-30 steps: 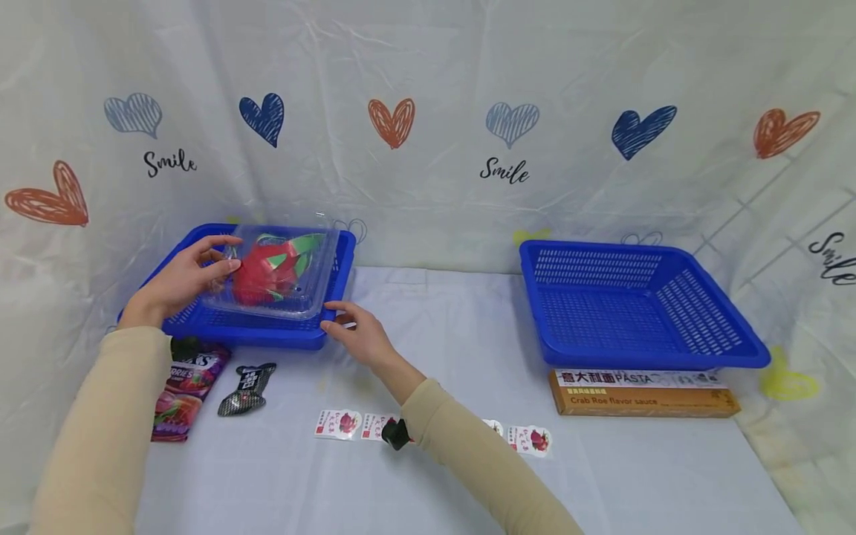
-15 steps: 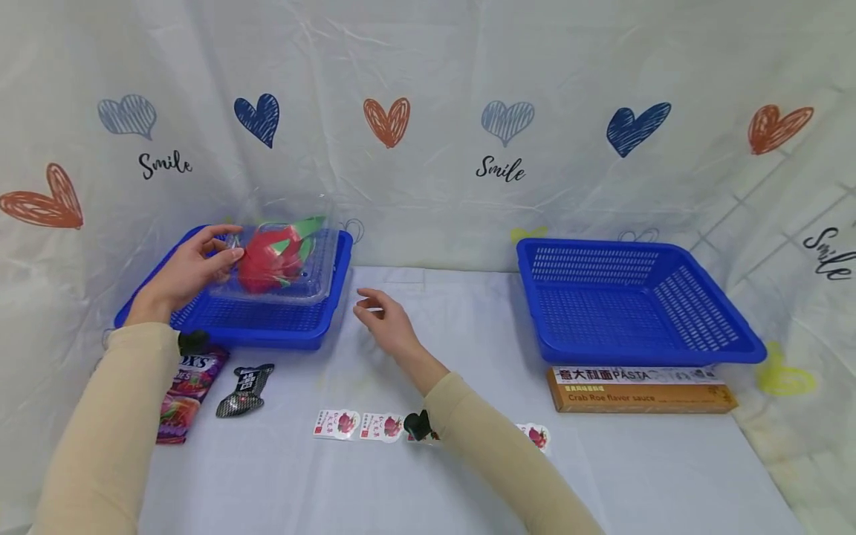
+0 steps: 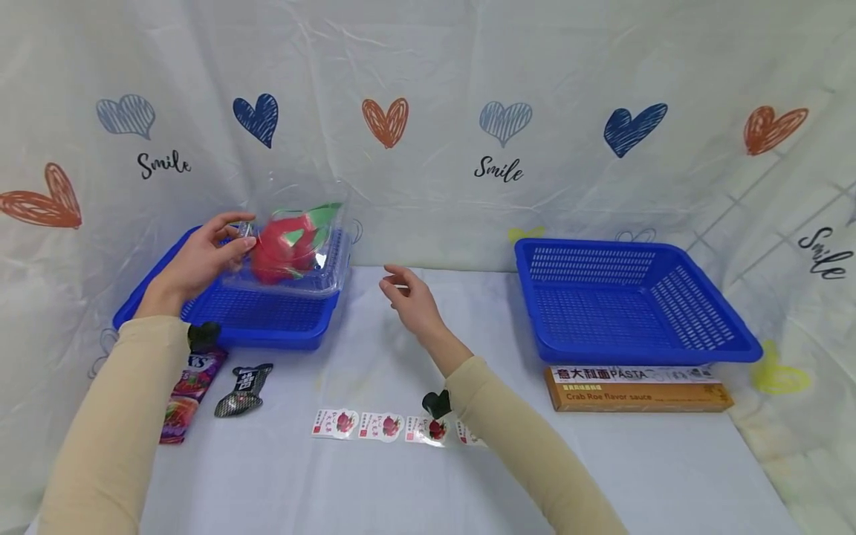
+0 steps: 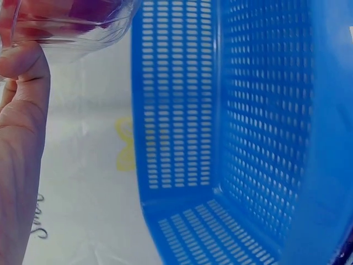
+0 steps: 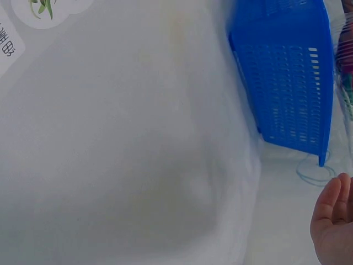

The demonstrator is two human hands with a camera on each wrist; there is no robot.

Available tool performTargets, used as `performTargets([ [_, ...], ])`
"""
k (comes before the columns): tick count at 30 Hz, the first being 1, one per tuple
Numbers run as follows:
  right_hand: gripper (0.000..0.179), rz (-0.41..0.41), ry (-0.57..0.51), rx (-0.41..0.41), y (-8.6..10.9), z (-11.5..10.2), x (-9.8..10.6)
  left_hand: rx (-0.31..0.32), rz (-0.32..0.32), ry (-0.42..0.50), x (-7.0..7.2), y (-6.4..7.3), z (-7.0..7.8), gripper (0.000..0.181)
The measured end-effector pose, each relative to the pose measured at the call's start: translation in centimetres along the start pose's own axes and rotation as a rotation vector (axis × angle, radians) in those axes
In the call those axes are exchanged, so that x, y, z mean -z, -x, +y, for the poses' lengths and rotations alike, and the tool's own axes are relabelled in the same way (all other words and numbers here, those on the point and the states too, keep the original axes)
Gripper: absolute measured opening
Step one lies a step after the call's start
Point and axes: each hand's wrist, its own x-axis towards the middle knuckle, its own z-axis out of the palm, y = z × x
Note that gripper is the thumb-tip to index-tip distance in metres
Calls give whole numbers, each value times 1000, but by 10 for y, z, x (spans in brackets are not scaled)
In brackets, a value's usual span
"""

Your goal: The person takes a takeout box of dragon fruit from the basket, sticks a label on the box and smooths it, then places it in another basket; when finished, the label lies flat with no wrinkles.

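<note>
My left hand [image 3: 200,256] pinches the left edge of a clear plastic clamshell box [image 3: 294,287], held above the left blue basket [image 3: 267,338]. Inside the box lies a red dragon fruit [image 3: 277,249] with green scales. The left wrist view shows the thumb against the box [image 4: 83,41] and the basket [image 4: 176,99] below. My right hand [image 3: 416,305] hovers over the white cloth to the right of that basket, its fingers loosely bent around nothing. In the right wrist view, the right hand [image 5: 333,226] is apart from the box at the edge.
A second blue basket [image 3: 628,319] stands at the right, with a pasta box [image 3: 638,394] before it. Dragon fruit labels [image 3: 381,426] lie in a row in front. A purple snack bag [image 3: 187,397] and a small black wrapped packet [image 3: 244,390] lie before the left basket.
The clamshell box has risen and moved slightly right in my left hand. My right hand has left the left basket's right edge and drawn away to the right and upward.
</note>
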Motion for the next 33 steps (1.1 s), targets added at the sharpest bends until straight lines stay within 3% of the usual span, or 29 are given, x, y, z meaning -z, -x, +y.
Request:
performTargets([
  [10,41,33,-90,28,2,-7,9,-91,-59,64,-21,-7,20,47],
  [15,52,-11,-127,67,4,-19,11,-109,-86,59,-30,-10,27,49],
  [21,63,-58,-152,87,8,-31,8,-94,-101,30,-40,-13,33,50],
  [33,67,-44,-105,82,19,-40,17,-52,-147,-9,-58,-16,35,50],
])
